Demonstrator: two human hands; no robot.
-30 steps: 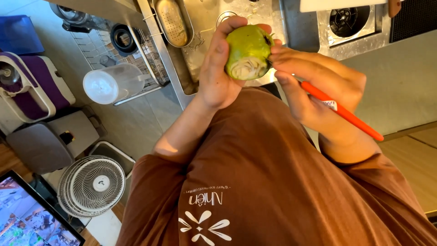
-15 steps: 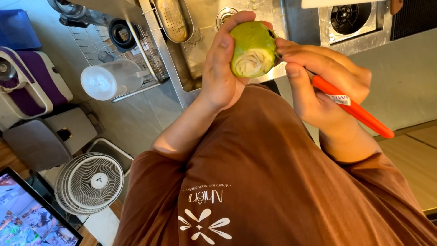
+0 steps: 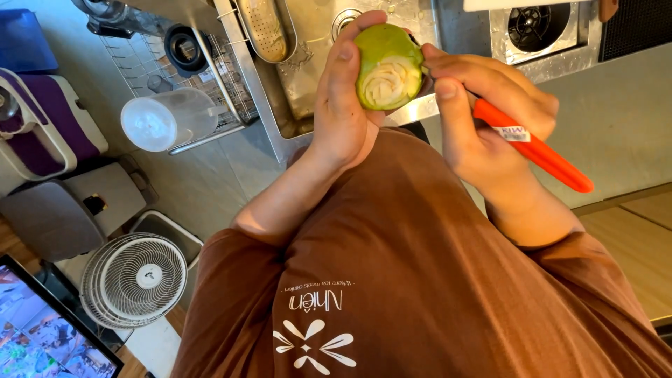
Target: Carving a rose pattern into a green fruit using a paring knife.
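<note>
**Green fruit half peeled over the sink**

Held up above the steel sink (image 3: 308, 84), just beyond the brown shirt (image 3: 420, 280): a round green fruit (image 3: 388, 66), partly stripped. One pale patch with cut ridges bared on the near face; green skin left across the top and left side, so by the look of it well under half done. Far side hidden, not possible to judge.

Left hand (image 3: 343, 105) raised from a bent elbow, grip closed around the fruit, thumb lying up its left side, fingertips curled over the top. Right hand (image 3: 483, 119) coming in from the right, grip closed on an orange-handled knife (image 3: 539, 150), thumb pressed beside the fruit's right edge, blade mostly hidden between fingers and fruit.

Left of the sink, a wire rack (image 3: 210, 84) with a clear plastic jug (image 3: 168, 119); below, on the floor, a white fan (image 3: 136, 280).
</note>
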